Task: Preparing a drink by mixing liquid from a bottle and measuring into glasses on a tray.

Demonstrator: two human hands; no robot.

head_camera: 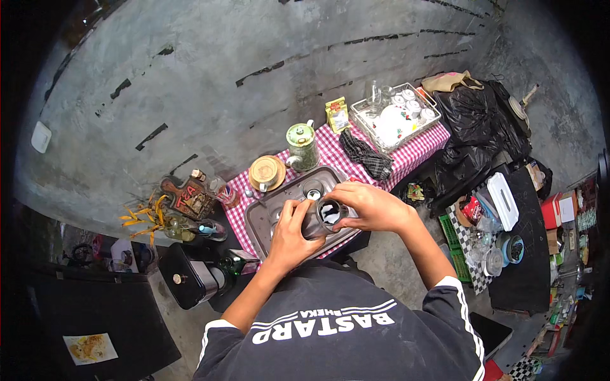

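Note:
My left hand grips the side of a clear drinking glass, which is tilted with its mouth towards me. The fingers and thumb of my right hand are around the rim of the same glass. Something white shows inside the mouth; I cannot tell what it is. Below lies a grey-brown serving tray, partly covered by my hands and forearms. On it a second glass stands upright just beyond the held one, with white at its bottom. Other glassware on the tray is partly hidden behind my left hand.
A red-checked cloth covers the table. Behind the tray stand a lidded cup and a green lidded jug. Farther right are a yellow packet, a dark cloth and a wire basket of cups. Bottles crowd the left.

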